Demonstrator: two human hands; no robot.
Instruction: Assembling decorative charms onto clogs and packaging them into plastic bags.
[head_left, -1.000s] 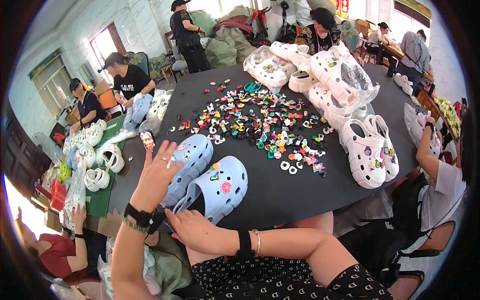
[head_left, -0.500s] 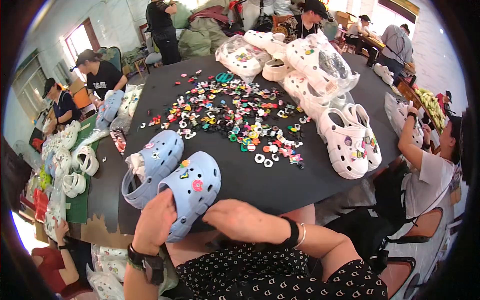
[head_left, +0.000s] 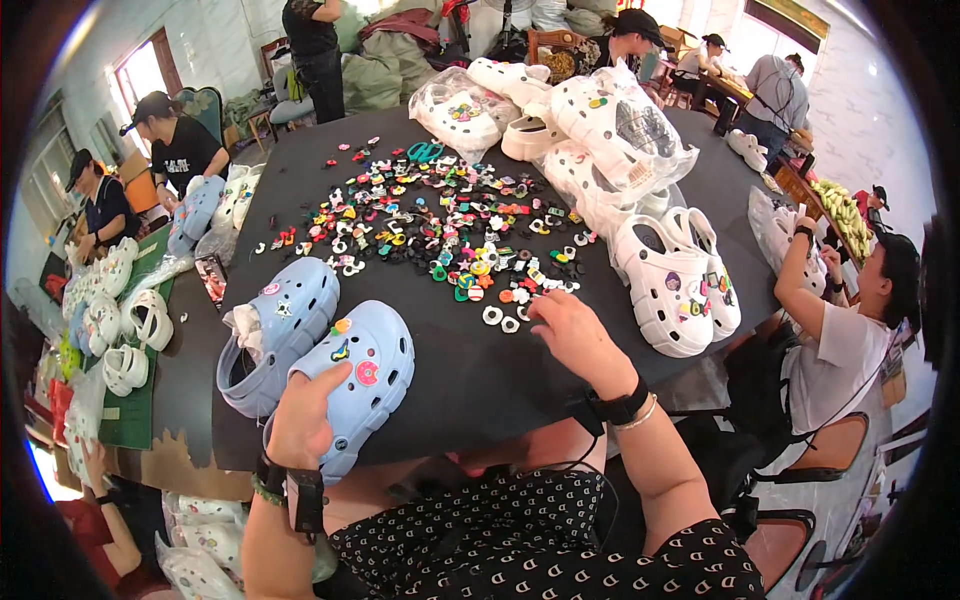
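My left hand (head_left: pixel 303 418) grips a light blue clog (head_left: pixel 385 340) at its heel opening, thumb on top by a pink donut charm (head_left: pixel 367 373). Beside it on the left rests its blue mate (head_left: pixel 300 300), bearing charms and white stuffing. Over the table, my right hand (head_left: pixel 578 340) holds nothing that I can see; its fingers are bent and a little apart. They hover at the near right edge of a spread of small colourful shoe charms (head_left: pixel 440 215), close to some white ring-shaped charms (head_left: pixel 510 325).
White clogs (head_left: pixel 665 290) stand on the table's right side, with plastic-wrapped ones (head_left: pixel 620 125) behind them. A green mat (head_left: pixel 125 420) with more clogs lies at the left. Several people work around; one in a white shirt (head_left: pixel 850 340) sits at the right.
My right hand has left the blue clog's side and moved forward and right to the charms. My left thumb now lies on top of the clog. The view has shifted slightly.
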